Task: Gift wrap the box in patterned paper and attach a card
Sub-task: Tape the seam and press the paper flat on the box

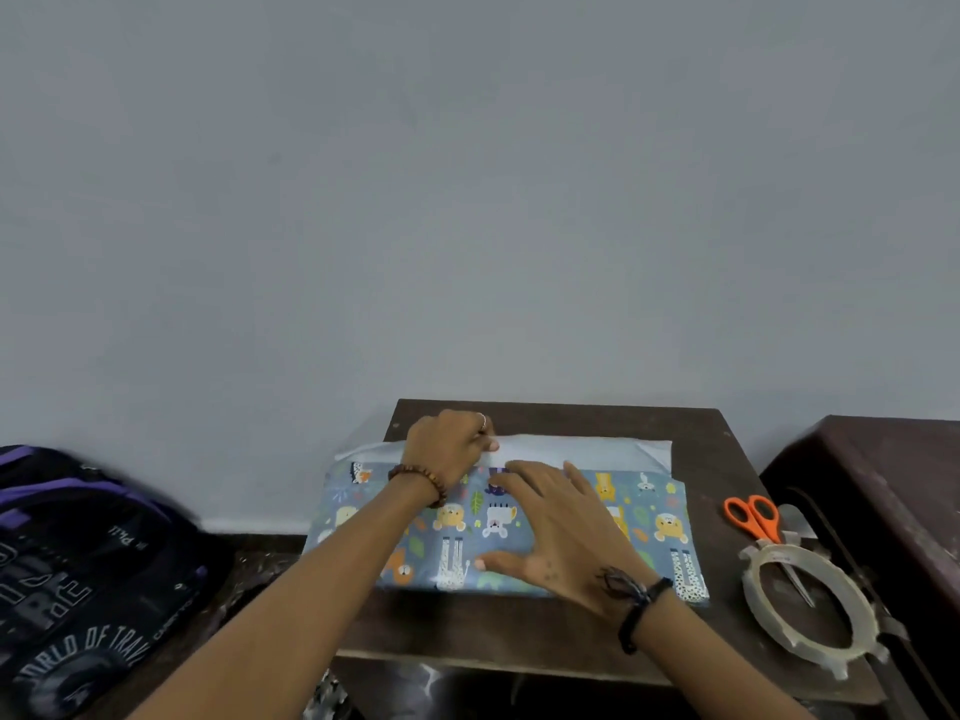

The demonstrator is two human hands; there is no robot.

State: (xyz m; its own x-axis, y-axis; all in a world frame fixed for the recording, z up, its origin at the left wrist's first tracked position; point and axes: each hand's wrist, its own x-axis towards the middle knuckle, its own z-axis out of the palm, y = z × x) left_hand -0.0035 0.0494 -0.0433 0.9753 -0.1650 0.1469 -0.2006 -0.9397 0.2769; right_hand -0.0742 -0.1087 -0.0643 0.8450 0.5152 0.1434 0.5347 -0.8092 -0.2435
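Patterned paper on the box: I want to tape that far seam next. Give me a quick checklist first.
1. Patterned paper covers the box top: ok, the printed side faces up.
2. Far flap, white side up, folded over the top: not ok, it lies flat behind the box.
3. Right hand pressing flat on the paper: ok.
4. Left hand holding the flap's edge: ok, its fingers curl on the edge.
5. Tape roll within reach: ok, it lies on the table at the right, partly over the scissors.
6. Piece of tape ready: cannot tell.
7. Card: cannot tell, none in view.
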